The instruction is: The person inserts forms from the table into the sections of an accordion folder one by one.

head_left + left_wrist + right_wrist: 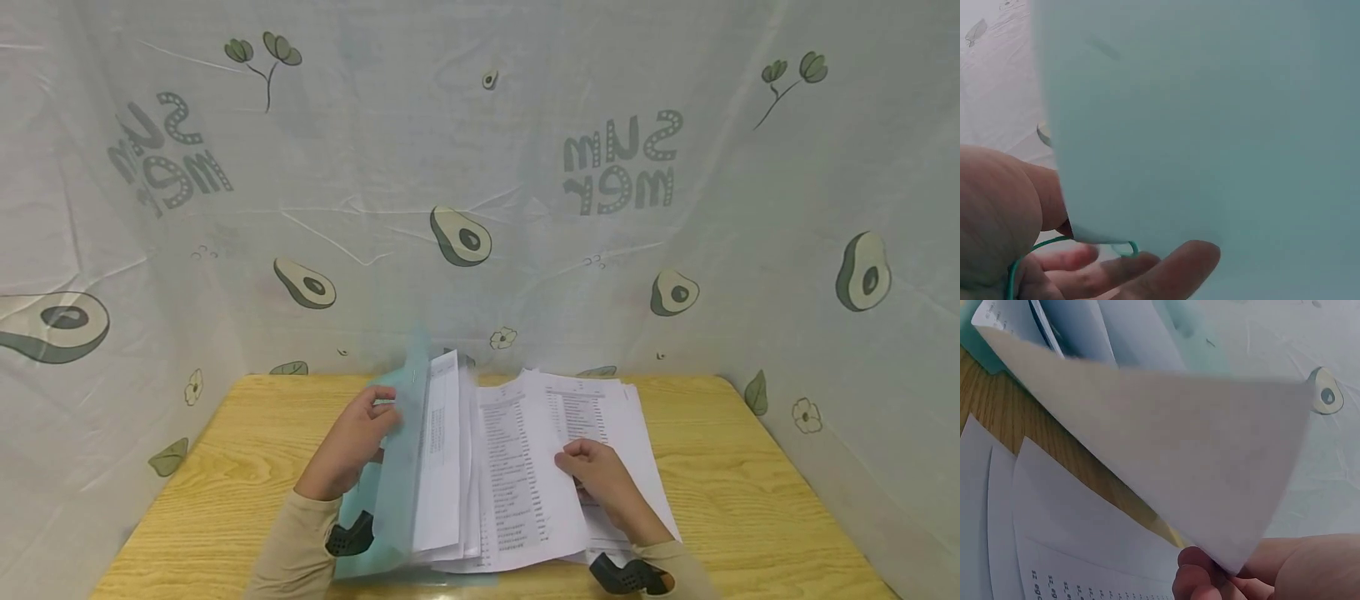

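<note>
A translucent teal folder (395, 492) lies partly opened left of centre, its cover raised. My left hand (356, 442) holds that cover by its outer edge; the cover (1210, 125) fills most of the left wrist view. A thin green cord (1011, 281) runs by the fingers there. Several white papers (441, 467) stand half upright inside the folder. My right hand (603, 479) pinches the edge of a printed sheet (551, 500), whose blank back (1179, 444) shows in the right wrist view. More printed sheets (641, 492) lie beneath and to the right.
The wooden table (247, 467) shows on both sides of the papers. A pale curtain (375, 167) with avocado prints hangs behind the table and along its sides. Black wrist straps (351, 535) sit over both beige sleeves (292, 542).
</note>
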`<state>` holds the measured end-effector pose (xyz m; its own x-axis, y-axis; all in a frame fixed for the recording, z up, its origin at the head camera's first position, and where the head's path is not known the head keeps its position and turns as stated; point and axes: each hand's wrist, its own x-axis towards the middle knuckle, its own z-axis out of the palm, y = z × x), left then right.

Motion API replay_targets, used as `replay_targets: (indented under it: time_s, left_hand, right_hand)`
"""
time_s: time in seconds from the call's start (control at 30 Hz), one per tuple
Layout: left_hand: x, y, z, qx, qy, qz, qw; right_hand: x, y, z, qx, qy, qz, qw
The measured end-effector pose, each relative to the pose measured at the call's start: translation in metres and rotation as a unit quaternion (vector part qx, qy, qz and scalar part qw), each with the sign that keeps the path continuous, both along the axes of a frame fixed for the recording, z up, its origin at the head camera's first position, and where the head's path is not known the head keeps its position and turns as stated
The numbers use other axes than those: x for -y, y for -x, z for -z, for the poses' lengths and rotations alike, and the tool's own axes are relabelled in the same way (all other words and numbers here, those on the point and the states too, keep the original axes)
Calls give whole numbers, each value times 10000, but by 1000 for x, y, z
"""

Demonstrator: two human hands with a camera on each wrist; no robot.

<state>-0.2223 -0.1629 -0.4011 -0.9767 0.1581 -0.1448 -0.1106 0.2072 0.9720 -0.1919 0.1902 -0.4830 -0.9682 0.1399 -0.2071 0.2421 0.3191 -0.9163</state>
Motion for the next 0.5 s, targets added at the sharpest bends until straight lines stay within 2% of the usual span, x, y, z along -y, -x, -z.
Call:
replay_targets:
  time_s: [0.23,0.5]
  left_hand:
    - [0,2,5,-88,15,253,9996]
    - [-2,3,9,-340,194,20,9992]
  right_hand:
    - [4,-2,0,-2,-101,-114,9999]
    - [7,-3,2,-34,-55,-201,9998]
